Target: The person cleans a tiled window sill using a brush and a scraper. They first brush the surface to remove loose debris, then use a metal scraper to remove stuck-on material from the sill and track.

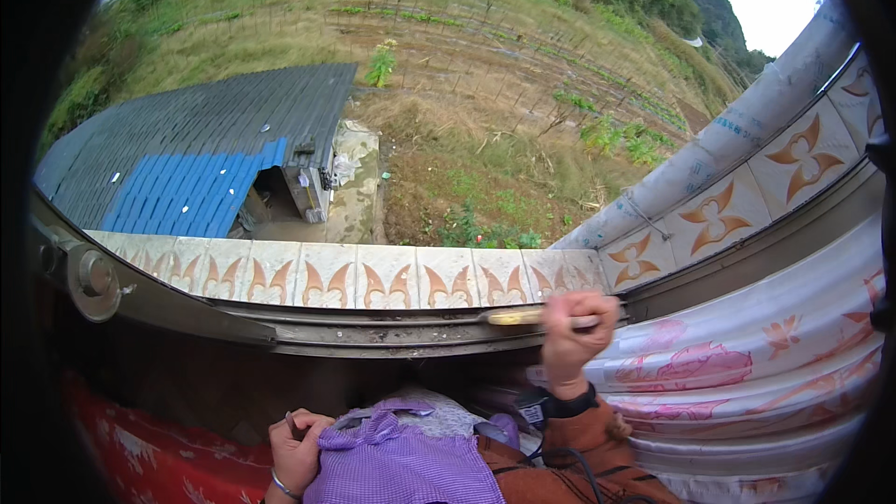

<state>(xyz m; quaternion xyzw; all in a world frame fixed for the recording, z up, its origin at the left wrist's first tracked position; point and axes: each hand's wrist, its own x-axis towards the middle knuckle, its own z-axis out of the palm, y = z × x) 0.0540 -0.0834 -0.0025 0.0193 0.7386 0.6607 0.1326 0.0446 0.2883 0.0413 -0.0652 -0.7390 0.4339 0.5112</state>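
Note:
My right hand, blurred by motion, is closed round the handle of a small brush. The brush's yellowish end points left and lies over the dark metal window track. Blur hides its finer details. My left hand, with a bracelet at the wrist, is lower and to the left, curled into a fist beside the purple checked cloth over my front. Whatever its fingers may hold cannot be made out.
A tiled ledge with orange patterns runs outside the track. White flowered curtains hang at the right, below a grey pipe. A round fitting sits on the left frame. Outside are a shed roof and fields.

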